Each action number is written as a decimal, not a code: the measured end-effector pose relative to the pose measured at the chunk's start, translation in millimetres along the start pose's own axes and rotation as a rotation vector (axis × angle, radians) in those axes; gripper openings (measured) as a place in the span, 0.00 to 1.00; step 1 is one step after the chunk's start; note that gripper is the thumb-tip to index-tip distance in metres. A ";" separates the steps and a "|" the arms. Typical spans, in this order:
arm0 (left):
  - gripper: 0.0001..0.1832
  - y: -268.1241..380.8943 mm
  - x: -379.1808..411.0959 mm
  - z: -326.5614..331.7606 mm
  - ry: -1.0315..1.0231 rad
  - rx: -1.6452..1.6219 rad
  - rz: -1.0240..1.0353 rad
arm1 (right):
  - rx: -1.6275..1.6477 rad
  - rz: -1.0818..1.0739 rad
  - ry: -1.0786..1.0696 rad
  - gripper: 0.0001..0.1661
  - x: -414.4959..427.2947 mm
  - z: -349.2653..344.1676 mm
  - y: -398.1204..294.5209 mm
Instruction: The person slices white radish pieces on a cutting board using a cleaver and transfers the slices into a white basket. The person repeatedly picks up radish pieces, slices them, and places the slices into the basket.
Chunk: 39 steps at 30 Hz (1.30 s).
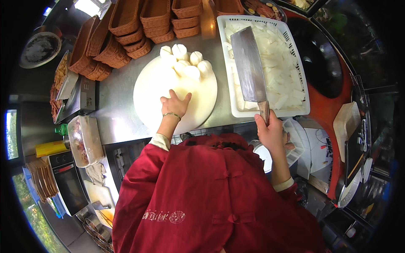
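My right hand [271, 130] grips the wooden handle of a broad cleaver [248, 64], its blade flat above a white plastic basket [234, 104]. Pale sliced pieces, perhaps radish, [280, 69] fill that basket. Fingers spread, my left hand [175, 106] is over the near half of a round white cutting board [193, 118] and holds nothing. Whether its fingertips touch the board I cannot tell. Several thick white vegetable chunks [191, 72] are grouped at the board's far edge, some showing cut lines on top.
Stacked brown wicker baskets [155, 15] line the back of the steel counter [117, 104]. A large black wok [319, 57] sits in a red stove surround at right. To the left are a scale [85, 95] and a plastic food tub [84, 140].
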<state>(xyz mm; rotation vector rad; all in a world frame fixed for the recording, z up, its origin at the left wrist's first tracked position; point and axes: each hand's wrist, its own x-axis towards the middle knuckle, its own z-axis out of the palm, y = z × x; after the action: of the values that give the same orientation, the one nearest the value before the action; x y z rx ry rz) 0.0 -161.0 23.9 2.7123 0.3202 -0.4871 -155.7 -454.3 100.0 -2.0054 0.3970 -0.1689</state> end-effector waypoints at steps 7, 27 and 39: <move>0.37 23.2 16.0 9.1 0.026 0.135 -0.179 | 0.062 0.112 -0.015 0.13 15.0 -52.8 49.9; 0.20 41.0 -2.2 -22.6 -0.034 -0.776 -0.132 | 0.232 -0.021 0.113 0.15 43.0 -136.6 106.6; 0.36 262.1 28.5 2.5 -0.115 -0.615 0.485 | 0.337 0.153 0.169 0.14 25.4 -154.2 110.9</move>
<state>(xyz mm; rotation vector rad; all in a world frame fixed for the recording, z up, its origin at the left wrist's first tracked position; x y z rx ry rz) 99.1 -395.4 92.9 2.0513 -0.1951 -0.3285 -199.1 -638.4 69.6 -1.6280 0.5874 -0.2905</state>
